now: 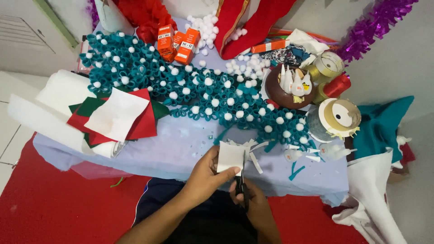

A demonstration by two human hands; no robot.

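Observation:
My left hand [205,176] pinches a small square of white felt [229,156] just over the near edge of the low table [181,149]. My right hand [253,203] grips black scissors [242,180], whose blades point up into the felt's right side. Thin white felt strips [254,159] lie on the tablecloth right beside the piece. Behind it stretches a long garland of teal felt loops with white pompoms [203,92].
Stacked red, white and green felt sheets [118,115] and a white felt roll [54,106] lie at left. Orange glue boxes [176,43], loose pompoms [205,27], a brown bowl of glue tubes [289,86], tape rolls [339,118] and purple tinsel [375,25] crowd the back and right. Red carpet [54,203] covers the floor.

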